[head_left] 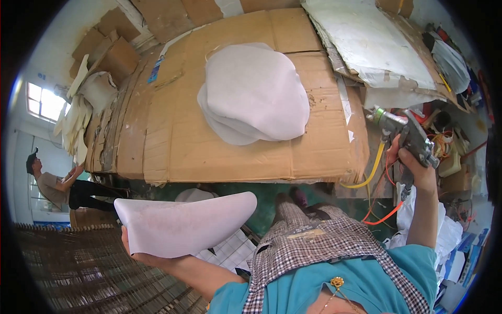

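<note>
White sheet (pixel 185 222) is in the grasp of your left hand (pixel 140 257); the fingers grip its left end, some showing at the edge and the rest hidden beneath. It is bowed, with a rounded right end, and is held off the near edge of the counter (pixel 172 138).

Your right hand (pixel 411 158) is wrapped round a metal spray gun (pixel 389 123), to the right of the counter. Whether a finger presses the trigger, you cannot be told from this view. Near the gun, a yellow hose (pixel 375 168) and an orange hose (pixel 385 216) hang in curves.

Ahead of you, a loose pile of similar white sheets (pixel 251 91) lies on the cardboard covering the counter, its edges uneven. Beyond it to the right, a stained white board (pixel 371 42) rests on layered cardboard. Behind your right forearm is a white plastic bag (pixel 443 222). At far left, a co-worker (pixel 55 183) in a dark cap stands beside the counter, well apart from you. A slatted mat (pixel 78 267) occupies the lower left.
</note>
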### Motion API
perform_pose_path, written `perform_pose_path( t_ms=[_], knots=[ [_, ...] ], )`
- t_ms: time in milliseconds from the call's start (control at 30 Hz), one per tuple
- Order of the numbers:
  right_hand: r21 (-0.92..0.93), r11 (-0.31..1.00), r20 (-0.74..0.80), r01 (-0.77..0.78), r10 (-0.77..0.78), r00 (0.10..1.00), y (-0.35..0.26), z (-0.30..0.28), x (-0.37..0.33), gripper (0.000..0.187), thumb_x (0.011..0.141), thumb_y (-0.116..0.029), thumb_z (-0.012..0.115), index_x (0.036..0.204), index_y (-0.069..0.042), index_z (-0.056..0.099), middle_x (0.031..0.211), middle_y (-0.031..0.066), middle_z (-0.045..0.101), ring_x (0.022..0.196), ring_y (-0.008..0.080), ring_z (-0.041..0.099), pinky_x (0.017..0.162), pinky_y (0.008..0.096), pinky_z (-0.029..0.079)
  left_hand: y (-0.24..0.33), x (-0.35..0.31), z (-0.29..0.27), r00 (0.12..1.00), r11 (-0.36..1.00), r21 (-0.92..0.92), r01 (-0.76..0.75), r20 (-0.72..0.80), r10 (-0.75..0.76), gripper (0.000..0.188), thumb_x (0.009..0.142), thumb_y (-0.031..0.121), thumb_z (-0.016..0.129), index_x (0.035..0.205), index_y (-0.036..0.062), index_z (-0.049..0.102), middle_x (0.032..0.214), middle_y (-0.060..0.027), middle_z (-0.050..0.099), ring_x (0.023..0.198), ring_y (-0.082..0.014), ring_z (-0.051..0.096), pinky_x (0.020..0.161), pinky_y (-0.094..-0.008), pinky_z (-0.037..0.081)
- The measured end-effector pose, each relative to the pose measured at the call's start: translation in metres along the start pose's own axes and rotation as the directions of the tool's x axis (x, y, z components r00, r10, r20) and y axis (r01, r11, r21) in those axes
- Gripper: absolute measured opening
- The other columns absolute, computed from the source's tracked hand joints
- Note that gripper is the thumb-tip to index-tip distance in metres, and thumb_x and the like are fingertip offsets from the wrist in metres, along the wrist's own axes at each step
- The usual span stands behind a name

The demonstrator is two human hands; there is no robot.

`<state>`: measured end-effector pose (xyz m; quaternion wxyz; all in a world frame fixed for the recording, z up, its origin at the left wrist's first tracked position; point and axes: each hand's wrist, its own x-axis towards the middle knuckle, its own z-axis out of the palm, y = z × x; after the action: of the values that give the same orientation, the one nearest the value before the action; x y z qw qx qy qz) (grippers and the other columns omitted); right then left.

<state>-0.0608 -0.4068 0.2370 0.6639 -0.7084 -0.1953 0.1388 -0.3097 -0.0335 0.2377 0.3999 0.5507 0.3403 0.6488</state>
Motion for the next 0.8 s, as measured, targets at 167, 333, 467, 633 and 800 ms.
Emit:
perform_pose_path(
  t_ms=[167,333,467,633,800],
  knots=[
    [-0.123,0.991,-0.087,-0.045,0.034,0.996,-0.008,-0.017,-0.024,0.032,0.075,-0.012,0.063,0.103,0.001,0.053,0.080,0.0055,0.056,0.067,0.0127,0.055,0.063,0.0267,0.046,0.015,0.005,0.004,0.954,0.948,-0.144,0.285,-0.053,-0.295,0.048,0.085,0.043,0.039,0.115,0.0076,0.049,0.109,-0.0144,0.053,0.093,-0.0261,0.058,0.071,-0.0412,0.053],
    [-0.147,0.985,0.038,-0.091,0.098,0.994,-0.011,-0.023,-0.046,0.061,0.071,-0.014,0.067,0.124,0.002,0.041,0.078,0.0047,0.055,0.066,0.0117,0.054,0.062,0.0248,0.046,0.016,0.004,0.005,0.925,0.933,-0.151,0.327,-0.151,-0.349,0.053,0.078,0.043,0.040,0.116,0.0068,0.047,0.114,-0.0169,0.050,0.099,-0.0286,0.054,0.074,-0.0407,0.051],
    [-0.053,0.996,-0.010,-0.076,0.076,0.997,-0.005,-0.016,-0.048,0.059,0.073,-0.013,0.066,0.123,0.002,0.040,0.081,0.0057,0.055,0.069,0.0121,0.054,0.063,0.0240,0.045,0.016,0.009,0.004,0.875,0.850,-0.215,0.481,0.052,-0.482,0.054,0.079,0.040,0.041,0.114,-0.0006,0.048,0.108,-0.0174,0.054,0.095,-0.0289,0.057,0.074,-0.0413,0.052],
    [-0.076,0.997,0.059,0.030,-0.026,0.998,-0.008,-0.015,-0.063,0.061,0.072,-0.014,0.067,0.124,0.003,0.040,0.081,0.0058,0.055,0.069,0.0116,0.054,0.063,0.0244,0.046,0.008,0.014,-0.005,0.880,0.857,-0.203,0.474,0.110,-0.461,0.053,0.080,0.036,0.040,0.113,-0.0047,0.048,0.103,-0.0171,0.057,0.090,-0.0295,0.060,0.073,-0.0437,0.052],
    [-0.152,0.986,-0.025,-0.073,0.069,0.997,-0.019,-0.031,-0.077,0.058,0.071,-0.009,0.065,0.123,0.003,0.041,0.080,0.0051,0.055,0.069,0.0112,0.054,0.063,0.0234,0.046,-0.006,0.027,-0.022,0.860,0.855,-0.187,0.484,0.283,-0.425,0.049,0.081,0.033,0.038,0.112,-0.0047,0.049,0.102,-0.0168,0.057,0.090,-0.0300,0.059,0.073,-0.0443,0.052]
  ],
)
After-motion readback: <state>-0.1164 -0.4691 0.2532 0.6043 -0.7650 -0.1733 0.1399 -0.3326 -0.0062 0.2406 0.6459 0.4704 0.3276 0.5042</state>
